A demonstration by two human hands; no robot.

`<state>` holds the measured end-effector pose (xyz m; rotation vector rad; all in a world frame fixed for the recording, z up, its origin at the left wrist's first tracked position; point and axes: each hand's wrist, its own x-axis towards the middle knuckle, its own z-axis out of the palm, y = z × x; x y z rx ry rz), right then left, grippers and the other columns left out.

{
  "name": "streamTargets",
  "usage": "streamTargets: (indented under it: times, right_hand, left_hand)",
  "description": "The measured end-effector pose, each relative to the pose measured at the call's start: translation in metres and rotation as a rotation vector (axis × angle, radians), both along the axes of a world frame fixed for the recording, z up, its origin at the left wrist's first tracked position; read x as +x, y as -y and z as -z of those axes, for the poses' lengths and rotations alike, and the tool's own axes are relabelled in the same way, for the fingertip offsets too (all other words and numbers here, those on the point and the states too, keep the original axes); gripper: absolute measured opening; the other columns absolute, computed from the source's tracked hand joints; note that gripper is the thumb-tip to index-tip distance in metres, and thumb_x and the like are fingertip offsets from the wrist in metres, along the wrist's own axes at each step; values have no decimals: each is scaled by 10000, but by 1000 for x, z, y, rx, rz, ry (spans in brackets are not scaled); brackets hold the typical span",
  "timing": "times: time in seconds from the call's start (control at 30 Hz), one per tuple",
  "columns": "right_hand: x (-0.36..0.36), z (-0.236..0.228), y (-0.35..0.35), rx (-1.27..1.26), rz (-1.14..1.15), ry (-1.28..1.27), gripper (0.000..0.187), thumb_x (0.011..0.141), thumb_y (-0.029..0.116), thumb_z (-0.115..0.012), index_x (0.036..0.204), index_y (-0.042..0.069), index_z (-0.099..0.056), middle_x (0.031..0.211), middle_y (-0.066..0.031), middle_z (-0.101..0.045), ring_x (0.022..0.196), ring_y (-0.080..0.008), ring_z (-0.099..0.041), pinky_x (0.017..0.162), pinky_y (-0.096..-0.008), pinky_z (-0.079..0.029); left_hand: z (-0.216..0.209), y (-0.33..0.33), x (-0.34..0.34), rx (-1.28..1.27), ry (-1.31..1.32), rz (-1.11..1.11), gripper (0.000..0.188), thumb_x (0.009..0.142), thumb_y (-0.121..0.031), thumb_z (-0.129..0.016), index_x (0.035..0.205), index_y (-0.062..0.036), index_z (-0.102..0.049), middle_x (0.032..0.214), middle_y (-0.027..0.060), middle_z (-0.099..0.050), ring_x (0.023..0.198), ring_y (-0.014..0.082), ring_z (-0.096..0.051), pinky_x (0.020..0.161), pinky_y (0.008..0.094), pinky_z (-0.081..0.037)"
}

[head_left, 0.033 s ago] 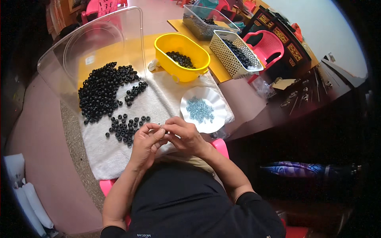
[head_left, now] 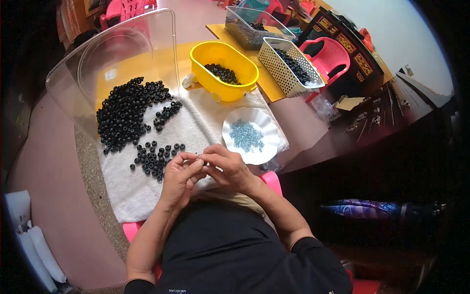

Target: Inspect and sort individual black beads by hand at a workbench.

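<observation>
My left hand [head_left: 180, 177] and my right hand [head_left: 226, 168] meet over the near edge of a white towel [head_left: 132, 196]. Their fingertips pinch together around a small black ring-like piece [head_left: 205, 163], mostly hidden by the fingers. Just beyond my left hand lies a loose group of small black round pieces with holes [head_left: 155, 159]. A larger heap of the same black pieces [head_left: 125, 115] spreads farther back on the left. Right of my right hand is a white wavy-rimmed plate [head_left: 268, 128], holding many tiny pale blue, clear-looking bits [head_left: 246, 136].
A yellow tub [head_left: 223, 91] with black pieces stands at the towel's far edge. Behind it are a cream perforated basket [head_left: 289, 78] and a clear bin [head_left: 240, 34]. An upright clear plastic lid [head_left: 175, 49] stands behind the heap. A pink chair [head_left: 338, 56] is at the far right.
</observation>
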<state>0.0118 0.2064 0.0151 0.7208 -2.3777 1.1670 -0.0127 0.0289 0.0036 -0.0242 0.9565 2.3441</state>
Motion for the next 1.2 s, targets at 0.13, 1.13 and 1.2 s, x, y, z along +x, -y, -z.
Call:
streamTargets:
  times: [0.13,1.13,1.2]
  right_hand:
    - [5,-3,6,-79,50,7,439,705,-43,-745,1118,1,-602,982,-142,-631,761,-234,-658,627,-322,-537]
    - [18,-2,-103,638,493,346,116,788,101,-625,855,37,-695,841,-155,-666,850,-338,-638,778,-439,-503]
    - [17,-3,-104,627,483,353,116,788,95,-617,851,32,-691,834,-164,-663,842,-347,-638,779,-443,-500]
  left_hand:
    - [6,0,0,-5,-10,11,166,875,-48,-683,995,-47,-568,967,112,-672,892,197,-675,806,321,-567]
    - [7,-8,10,-148,15,62,151,844,-64,-716,937,-55,-597,911,84,-683,772,146,-651,700,274,-559]
    - [7,-8,10,-149,11,65,149,844,-65,-717,933,-54,-598,909,83,-683,772,146,-651,700,274,-559]
